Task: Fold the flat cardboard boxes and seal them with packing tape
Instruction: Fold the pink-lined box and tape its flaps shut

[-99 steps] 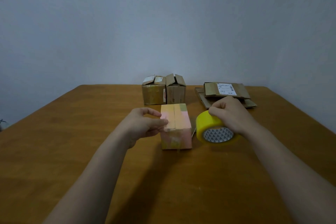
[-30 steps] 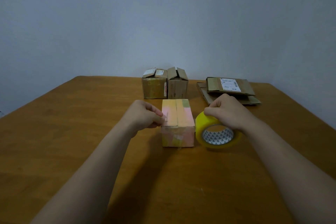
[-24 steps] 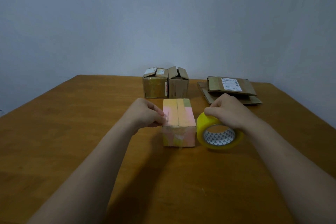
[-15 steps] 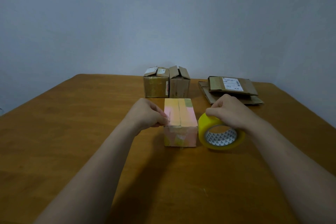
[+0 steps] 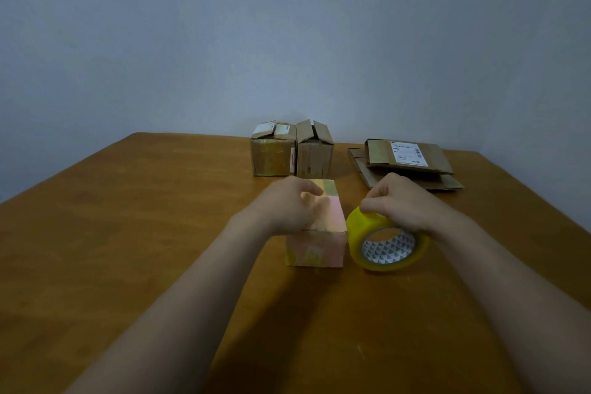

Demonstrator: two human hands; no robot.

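Observation:
A small folded box (image 5: 319, 246), its flaps closed and its faces covered in shiny tape, stands in the middle of the wooden table (image 5: 128, 233). My left hand (image 5: 287, 206) lies over the left part of its top, fingers curled and blurred against the top surface. Just right of the box a yellow roll of packing tape (image 5: 385, 241) stands on edge. My right hand (image 5: 403, 201) grips the roll from above.
Two folded cardboard boxes (image 5: 292, 150) with loose top flaps stand side by side at the back. A stack of flat cardboard boxes (image 5: 406, 161) with a white label lies at the back right. A plain wall rises behind the table.
My left hand has moved from the box's left edge onto its top. The right hand and tape roll have stayed beside the box.

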